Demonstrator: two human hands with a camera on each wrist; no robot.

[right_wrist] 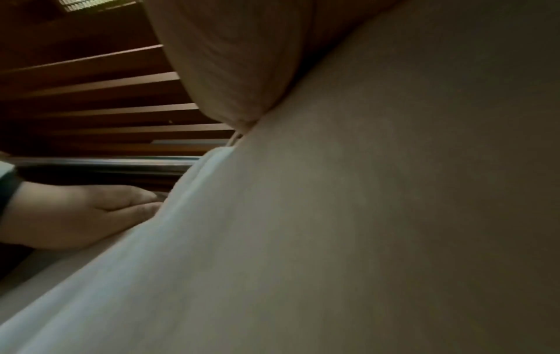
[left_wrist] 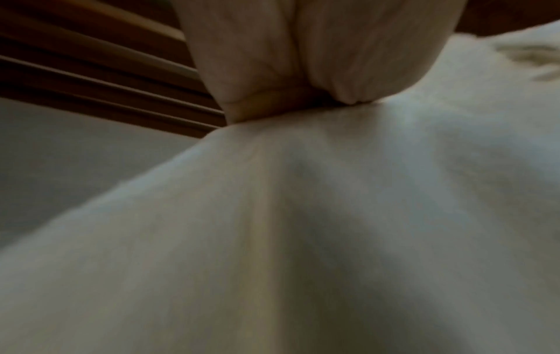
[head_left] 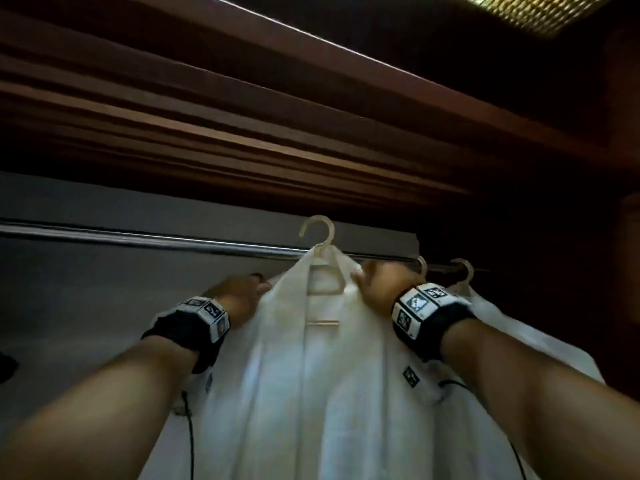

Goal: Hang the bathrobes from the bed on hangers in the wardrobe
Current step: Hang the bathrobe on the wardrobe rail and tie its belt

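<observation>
A white bathrobe (head_left: pixel 311 393) is draped on a pale plastic hanger (head_left: pixel 323 282), held up in front of the wardrobe rail (head_left: pixel 138 239). The hanger's hook (head_left: pixel 317 226) stands at rail height; I cannot tell whether it is over the rail. My left hand (head_left: pixel 249 289) grips the robe's left shoulder and my right hand (head_left: pixel 370 282) grips the right shoulder. In the left wrist view the fingers (left_wrist: pixel 272 71) press into the white cloth (left_wrist: pixel 303 239). The right wrist view shows a finger (right_wrist: pixel 227 71) on the robe (right_wrist: pixel 363 215), with the left hand (right_wrist: pixel 84 213) beyond it.
A second white robe (head_left: pixel 519 327) hangs at the right on a hanger (head_left: pixel 462 268), with another hook (head_left: pixel 421 265) beside it. Dark wooden mouldings (head_left: pixel 242 133) run overhead. The grey back wall (head_left: pixel 86 289) and bare rail lie to the left.
</observation>
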